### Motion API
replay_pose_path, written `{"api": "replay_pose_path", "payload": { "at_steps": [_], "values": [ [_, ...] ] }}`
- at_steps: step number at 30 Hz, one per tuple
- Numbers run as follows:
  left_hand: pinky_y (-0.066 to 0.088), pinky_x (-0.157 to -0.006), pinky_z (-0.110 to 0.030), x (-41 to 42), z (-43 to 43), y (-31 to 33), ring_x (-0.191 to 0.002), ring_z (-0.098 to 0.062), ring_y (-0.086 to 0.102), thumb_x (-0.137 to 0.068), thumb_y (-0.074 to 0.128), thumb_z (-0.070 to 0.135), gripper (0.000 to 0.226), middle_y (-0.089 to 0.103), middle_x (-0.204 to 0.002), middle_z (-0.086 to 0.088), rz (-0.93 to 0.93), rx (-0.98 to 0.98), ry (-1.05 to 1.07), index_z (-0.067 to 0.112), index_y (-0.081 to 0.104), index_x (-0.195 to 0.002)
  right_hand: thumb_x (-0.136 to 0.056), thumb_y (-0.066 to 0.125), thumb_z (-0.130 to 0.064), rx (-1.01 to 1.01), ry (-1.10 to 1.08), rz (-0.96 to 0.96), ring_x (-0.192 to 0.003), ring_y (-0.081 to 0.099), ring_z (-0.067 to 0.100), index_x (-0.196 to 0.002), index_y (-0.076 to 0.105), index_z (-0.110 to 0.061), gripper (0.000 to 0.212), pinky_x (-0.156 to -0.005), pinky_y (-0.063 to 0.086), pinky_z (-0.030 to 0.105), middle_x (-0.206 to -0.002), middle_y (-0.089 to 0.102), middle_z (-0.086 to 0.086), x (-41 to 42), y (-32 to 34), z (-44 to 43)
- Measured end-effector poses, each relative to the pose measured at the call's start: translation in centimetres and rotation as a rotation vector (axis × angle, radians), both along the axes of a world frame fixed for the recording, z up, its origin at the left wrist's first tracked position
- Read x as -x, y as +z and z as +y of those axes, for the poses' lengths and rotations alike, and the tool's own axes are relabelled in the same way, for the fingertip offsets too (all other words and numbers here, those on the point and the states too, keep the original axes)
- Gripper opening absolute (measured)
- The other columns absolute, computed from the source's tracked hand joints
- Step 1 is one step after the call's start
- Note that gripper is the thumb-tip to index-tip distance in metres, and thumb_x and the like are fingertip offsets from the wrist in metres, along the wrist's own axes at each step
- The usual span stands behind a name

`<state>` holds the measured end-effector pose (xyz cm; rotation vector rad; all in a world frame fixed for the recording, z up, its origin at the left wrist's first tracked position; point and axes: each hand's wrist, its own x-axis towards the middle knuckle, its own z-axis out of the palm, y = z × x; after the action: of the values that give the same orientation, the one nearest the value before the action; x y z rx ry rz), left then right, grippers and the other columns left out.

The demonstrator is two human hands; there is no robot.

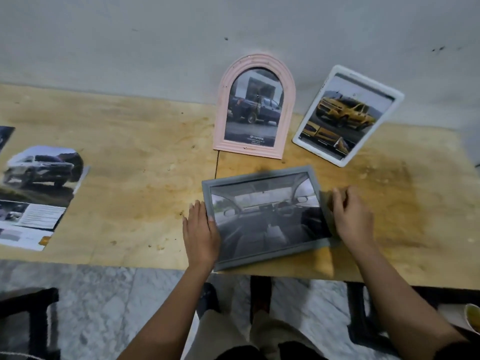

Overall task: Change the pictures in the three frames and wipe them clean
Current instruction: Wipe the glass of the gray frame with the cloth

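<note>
Left hand lies flat, fingers straight, along the left edge of the gray picture frame; right hand curls at its right edge, grip too blurred to tell.

Dim, flat indoor light leaves everything soft and grainy. Motion blur smears the right hand. The tabletop edges bow from wide-angle distortion, and faint shadows fringe the grey frame.

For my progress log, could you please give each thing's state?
Pink arched frame: upright, pickup picture inside.
White frame: leaning, tilted, yellow-truck picture inside.
Grey frame: flat, face up, car-interior picture inside.
Loose pictures: flat on table.
Left hand: flat against grey frame's edge.
Right hand: curled at frame's edge, blurred.
</note>
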<state>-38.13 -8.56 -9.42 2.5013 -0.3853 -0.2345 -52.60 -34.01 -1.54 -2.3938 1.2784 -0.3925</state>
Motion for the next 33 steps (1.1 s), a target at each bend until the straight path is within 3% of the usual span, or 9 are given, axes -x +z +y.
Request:
{"api": "replay_pose_path", "payload": {
  "at_steps": [2, 5, 11, 14, 21, 29, 33],
  "values": [
    [0.006, -0.117, -0.036, 0.0, 0.0, -0.1, -0.143, -0.025, 0.021, -0.098, 0.023, 0.021, 0.049, 0.032, -0.15, -0.012, -0.05, -0.007, -0.023, 0.002, 0.032, -0.143, -0.098, 0.034, -0.04, 0.111, 0.04, 0.187, -0.065, 0.056, 0.033, -0.082, 0.049, -0.011, 0.036, -0.068, 0.04, 0.041, -0.069, 0.058, 0.011, 1.8, -1.9, 1.8],
    [0.012, -0.115, -0.04, 0.1, 0.0, -0.6, -0.141, -0.029, 0.025, -0.094, 0.026, 0.019, 0.051, 0.039, -0.146, -0.015, -0.084, 0.042, -0.018, -0.001, 0.037, -0.139, -0.094, 0.032, -0.04, 0.215, 0.044, 0.274, -0.06, 0.056, 0.034, -0.075, 0.049, -0.011, 0.039, -0.059, 0.042, 0.039, -0.063, 0.056, 0.011, 3.1, -4.0, 5.6],
    [0.004, -0.117, -0.038, 0.3, -0.4, -0.6, -0.142, -0.027, 0.023, -0.094, 0.025, 0.02, 0.052, 0.036, -0.148, -0.014, -0.081, 0.097, 0.017, -0.001, 0.035, -0.14, -0.097, 0.028, -0.038, 0.146, -0.11, 0.201, -0.071, 0.053, 0.033, -0.074, 0.043, -0.013, 0.037, -0.08, 0.041, 0.045, -0.066, 0.051, 0.009, 3.1, -4.9, 8.6],
    [0.004, -0.117, -0.039, 0.4, -0.3, -1.0, -0.143, -0.025, 0.02, -0.094, 0.022, 0.022, 0.054, 0.031, -0.151, -0.012, -0.062, 0.068, 0.005, 0.002, 0.031, -0.143, -0.099, 0.036, -0.031, 0.083, -0.12, 0.173, -0.079, 0.052, 0.034, -0.076, 0.039, -0.014, 0.03, -0.084, 0.038, 0.046, -0.071, 0.051, 0.01, 3.4, -4.8, 8.9],
    [0.004, -0.117, -0.039, 0.5, -0.3, -1.0, -0.143, -0.025, 0.022, -0.093, 0.021, 0.024, 0.055, 0.032, -0.15, -0.012, -0.054, 0.041, 0.02, 0.002, 0.033, -0.143, -0.099, 0.039, -0.029, 0.088, -0.037, 0.258, -0.087, 0.051, 0.03, -0.08, 0.044, -0.013, 0.025, -0.077, 0.033, 0.04, -0.081, 0.055, 0.008, 3.6, -4.6, 10.1],
    [0.004, -0.117, -0.039, 0.5, -0.4, -0.9, -0.143, -0.025, 0.02, -0.093, 0.02, 0.023, 0.056, 0.03, -0.151, -0.011, -0.041, 0.026, 0.019, 0.003, 0.03, -0.144, -0.097, 0.032, -0.029, 0.171, -0.063, 0.069, -0.062, 0.044, 0.025, -0.073, 0.041, -0.013, 0.03, -0.075, 0.042, 0.042, -0.066, 0.039, -0.001, 3.2, -5.1, 13.3],
    [0.003, -0.117, -0.038, 0.5, -0.4, -0.7, -0.143, -0.024, 0.02, -0.092, 0.02, 0.023, 0.056, 0.029, -0.152, -0.011, -0.029, 0.031, 0.032, 0.003, 0.029, -0.144, -0.094, 0.033, -0.032, 0.098, 0.024, 0.015, -0.066, 0.048, 0.025, -0.074, 0.05, -0.012, 0.033, -0.07, 0.036, 0.036, -0.068, 0.05, 0.001, 2.3, -5.7, 15.9]
  ]
}}
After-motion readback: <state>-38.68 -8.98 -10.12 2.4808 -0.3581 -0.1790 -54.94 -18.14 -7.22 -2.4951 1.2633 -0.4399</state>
